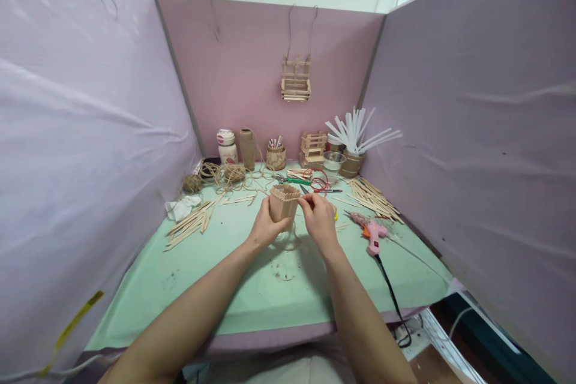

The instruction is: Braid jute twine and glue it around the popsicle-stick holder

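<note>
My left hand point(264, 225) is wrapped around a small cup made of wooden craft sticks point(281, 209), held tilted above the middle of the table. Braided twine point(284, 194) runs along the cup's rim. At the right side of that rim, my right hand point(318, 216) pinches the twine between thumb and forefinger; the exact grip is too small to see. A loose length of twine point(294, 242) hangs below the cup. Behind my right hand lie scissors, partly hidden, with a yellow handle point(336, 215) showing.
A pink glue gun point(372, 233) lies at right, its cord trailing off the front edge. Wooden sticks lie at left point(193, 223) and right point(375, 198). Tangled twine point(220, 174), green-handled pliers point(297, 180), a bottle point(227, 147) and a pot of white glue sticks point(353, 163) stand farther back.
</note>
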`<state>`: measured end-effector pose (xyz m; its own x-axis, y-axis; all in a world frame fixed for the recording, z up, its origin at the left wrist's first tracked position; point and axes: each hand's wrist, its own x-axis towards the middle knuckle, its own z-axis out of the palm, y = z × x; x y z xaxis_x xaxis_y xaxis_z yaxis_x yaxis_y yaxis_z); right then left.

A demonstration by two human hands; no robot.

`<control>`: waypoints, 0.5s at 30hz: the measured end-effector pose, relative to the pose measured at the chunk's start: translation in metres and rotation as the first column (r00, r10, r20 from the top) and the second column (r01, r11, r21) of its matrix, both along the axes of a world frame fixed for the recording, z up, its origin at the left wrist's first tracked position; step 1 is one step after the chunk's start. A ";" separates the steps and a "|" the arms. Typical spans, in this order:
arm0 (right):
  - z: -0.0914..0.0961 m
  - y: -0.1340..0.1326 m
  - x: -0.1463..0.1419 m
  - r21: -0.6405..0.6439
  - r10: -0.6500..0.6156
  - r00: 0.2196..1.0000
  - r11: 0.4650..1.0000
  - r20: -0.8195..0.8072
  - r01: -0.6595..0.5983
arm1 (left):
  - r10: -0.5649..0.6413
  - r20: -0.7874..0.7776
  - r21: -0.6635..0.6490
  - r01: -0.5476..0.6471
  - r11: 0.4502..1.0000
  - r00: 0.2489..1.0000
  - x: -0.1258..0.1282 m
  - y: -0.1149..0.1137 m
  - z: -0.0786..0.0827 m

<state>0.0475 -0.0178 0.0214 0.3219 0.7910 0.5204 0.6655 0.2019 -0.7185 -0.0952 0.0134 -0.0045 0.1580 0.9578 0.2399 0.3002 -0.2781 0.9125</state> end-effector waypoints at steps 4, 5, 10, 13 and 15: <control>-0.001 0.002 0.002 -0.048 0.003 0.998 0.999 -0.055 -0.006 | -0.031 0.025 -0.013 0.031 0.999 0.999 0.000 0.001 -0.002; -0.001 0.002 0.002 -0.061 0.003 0.998 0.998 -0.064 -0.007 | -0.038 0.028 -0.017 0.039 0.999 0.999 0.000 0.001 -0.003; 0.000 0.004 0.005 -0.131 0.012 0.994 0.991 -0.106 -0.026 | -0.070 0.042 -0.036 0.071 0.997 0.997 0.000 0.004 -0.008; 0.001 0.005 0.007 -0.160 0.030 0.991 0.986 -0.133 -0.052 | -0.094 0.083 -0.042 0.098 0.994 0.992 0.000 0.006 -0.011; 0.002 0.005 0.008 -0.175 0.034 0.990 0.983 -0.140 -0.059 | -0.106 0.108 -0.049 0.112 0.993 0.988 0.001 0.006 -0.012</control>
